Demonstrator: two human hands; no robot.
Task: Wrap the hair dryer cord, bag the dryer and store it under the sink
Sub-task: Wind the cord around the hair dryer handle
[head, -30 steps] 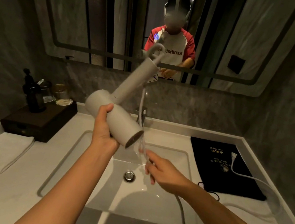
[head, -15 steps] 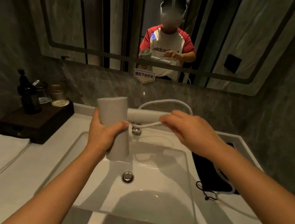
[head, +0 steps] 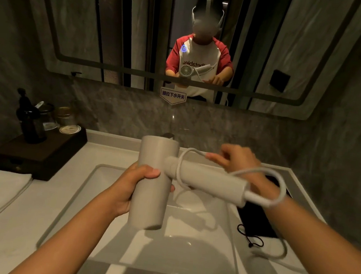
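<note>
Hair dryer at frame centre: left hand grips its barrel, right hand pinches the cord looped around the handle.

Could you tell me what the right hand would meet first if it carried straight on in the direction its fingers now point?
The right hand points leftward, pinching the cord. Going straight on, it would probably meet the hair dryer barrel's upper part, held upright by the left hand. Depth is unclear, so it might pass just behind.

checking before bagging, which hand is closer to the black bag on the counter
Right. The right hand works the cord just above the black bag; the left hand grips the dryer over the basin.
</note>
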